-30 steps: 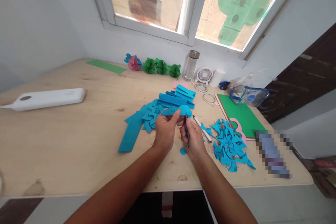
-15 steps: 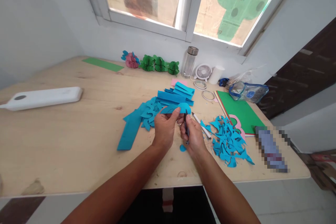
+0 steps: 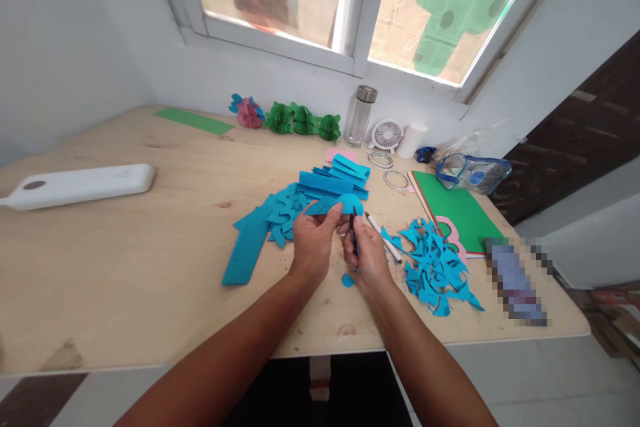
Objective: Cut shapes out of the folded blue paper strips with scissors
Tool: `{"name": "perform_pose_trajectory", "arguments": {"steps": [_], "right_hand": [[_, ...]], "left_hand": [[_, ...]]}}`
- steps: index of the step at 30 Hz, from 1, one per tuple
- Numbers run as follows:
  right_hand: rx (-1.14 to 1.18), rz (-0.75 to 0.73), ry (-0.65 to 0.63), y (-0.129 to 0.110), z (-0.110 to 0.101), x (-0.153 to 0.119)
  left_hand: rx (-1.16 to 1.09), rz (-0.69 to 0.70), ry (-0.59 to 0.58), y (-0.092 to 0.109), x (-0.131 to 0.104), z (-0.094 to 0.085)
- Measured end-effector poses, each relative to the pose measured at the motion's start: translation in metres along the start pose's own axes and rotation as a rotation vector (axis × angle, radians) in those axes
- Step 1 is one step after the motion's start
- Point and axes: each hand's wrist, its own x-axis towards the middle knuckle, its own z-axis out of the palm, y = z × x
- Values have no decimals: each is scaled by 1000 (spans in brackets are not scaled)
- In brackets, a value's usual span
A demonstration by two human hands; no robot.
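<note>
My left hand (image 3: 316,233) pinches a folded piece of blue paper (image 3: 351,203), thumb on top. In my right hand (image 3: 369,250) is a pair of dark scissors (image 3: 355,233), its blades at the paper's rounded right end; most of the handles are hidden by my fingers. Just beyond my hands lie folded blue paper strips (image 3: 330,185). Left of my left hand is a pile of cut blue paper shapes (image 3: 283,213), with a flat blue strip (image 3: 245,253) beside it. A white marker (image 3: 384,238) and a heap of blue scraps (image 3: 433,267) lie to the right.
Along the wall stand green paper ornaments (image 3: 303,119), a glass bottle (image 3: 361,117), a small white fan (image 3: 387,135) and a white roll (image 3: 413,141). Tape rings (image 3: 396,179), green sheets (image 3: 457,213) and a clear pouch (image 3: 475,175) are at right. A white device (image 3: 85,185) lies left.
Both hands stay in nearly the same place, still holding the paper and the scissors. The blades sit slightly differently at the paper's right end, and the view has shifted a little.
</note>
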Motion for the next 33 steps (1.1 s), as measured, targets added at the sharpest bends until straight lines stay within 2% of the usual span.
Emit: {"name": "perform_pose_trajectory", "arguments": {"steps": [33], "right_hand": [[4,0,38,-2,3,-2]], "left_hand": [[-25,-27,36,-2,-1,1]]}}
